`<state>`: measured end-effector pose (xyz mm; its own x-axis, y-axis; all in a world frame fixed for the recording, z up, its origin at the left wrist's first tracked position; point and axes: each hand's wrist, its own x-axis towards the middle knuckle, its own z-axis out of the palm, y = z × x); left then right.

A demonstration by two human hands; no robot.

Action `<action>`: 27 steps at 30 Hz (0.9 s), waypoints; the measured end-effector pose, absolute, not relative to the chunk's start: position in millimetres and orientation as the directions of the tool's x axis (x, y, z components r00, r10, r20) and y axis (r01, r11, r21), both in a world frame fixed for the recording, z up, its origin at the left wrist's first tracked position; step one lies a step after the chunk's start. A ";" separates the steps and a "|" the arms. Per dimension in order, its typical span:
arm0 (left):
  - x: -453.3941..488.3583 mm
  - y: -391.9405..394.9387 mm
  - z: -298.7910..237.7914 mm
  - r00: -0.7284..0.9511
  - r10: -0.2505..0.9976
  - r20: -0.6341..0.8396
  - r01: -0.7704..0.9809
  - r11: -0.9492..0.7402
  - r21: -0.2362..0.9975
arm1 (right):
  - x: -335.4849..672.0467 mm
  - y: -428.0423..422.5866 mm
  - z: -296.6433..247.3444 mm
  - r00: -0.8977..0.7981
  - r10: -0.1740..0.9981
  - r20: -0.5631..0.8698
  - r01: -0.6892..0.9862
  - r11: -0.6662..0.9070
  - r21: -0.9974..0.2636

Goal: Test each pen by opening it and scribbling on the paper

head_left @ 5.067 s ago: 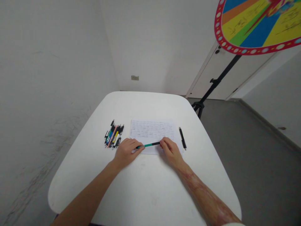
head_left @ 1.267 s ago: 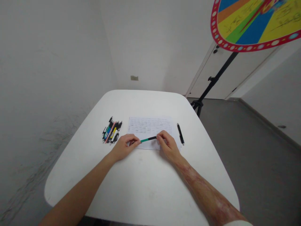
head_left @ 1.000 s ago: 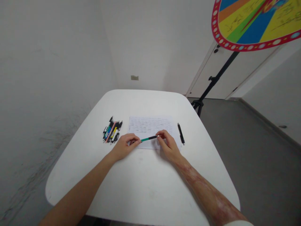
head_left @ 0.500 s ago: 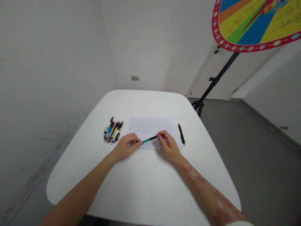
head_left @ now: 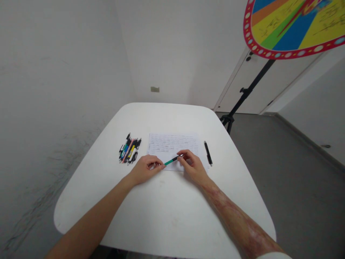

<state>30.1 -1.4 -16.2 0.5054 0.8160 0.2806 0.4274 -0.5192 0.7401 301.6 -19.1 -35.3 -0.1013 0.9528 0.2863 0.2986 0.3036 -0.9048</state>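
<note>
A green and black pen is held level above the lower part of a written sheet of paper. My left hand pinches its green end between thumb and fingers. At the black end, my right hand has its thumb and fingertips closed around the tip. The fingers cover both ends of the pen. Rows of handwriting fill the upper part of the sheet, while its lower part is blank and partly behind my hands.
Left of the paper lies a pile of several pens in mixed colours. A single black pen rests right of the sheet on the white table. Beyond the table's right edge, a tripod stand carries a colourful wheel.
My right thumb and fingers have slid a little inward along the black end of the pen. The left hand has shifted very slightly to the right.
</note>
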 end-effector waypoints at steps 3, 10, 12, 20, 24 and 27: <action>31.0 -2.1 -15.7 0.503 0.815 0.289 0.426 -0.524 0.737 | 302.0 -18.0 -36.2 -0.086 0.956 0.279 0.290 0.292 -0.911; 32.6 -2.9 -12.6 0.475 0.812 0.339 0.371 -0.534 0.760 | 302.9 -16.1 -37.9 -0.063 0.966 0.249 0.251 0.257 -0.933; 33.0 -3.1 -12.4 0.477 0.809 0.344 0.368 -0.539 0.757 | 303.6 -15.6 -39.2 -0.067 0.967 0.245 0.239 0.254 -0.937; 33.6 -3.5 -12.9 0.497 0.812 0.305 0.391 -0.524 0.757 | 303.3 -12.8 -35.1 -0.052 0.968 0.246 0.070 0.249 -0.966; 33.9 -3.2 -13.2 0.506 0.805 0.311 0.391 -0.535 0.749 | 301.6 -12.3 -27.8 -0.006 0.982 0.191 -0.086 0.190 -0.978; 34.5 -3.7 -13.6 0.509 0.801 0.315 0.385 -0.539 0.749 | 303.5 -10.0 -27.2 0.059 0.985 0.163 -0.120 0.169 -0.978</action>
<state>34.5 -3.7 -13.6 0.5086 0.8013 0.3150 0.3854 -0.5391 0.7489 303.5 -10.0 -27.2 0.0592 0.9848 0.1632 -0.1198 0.1693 -0.9783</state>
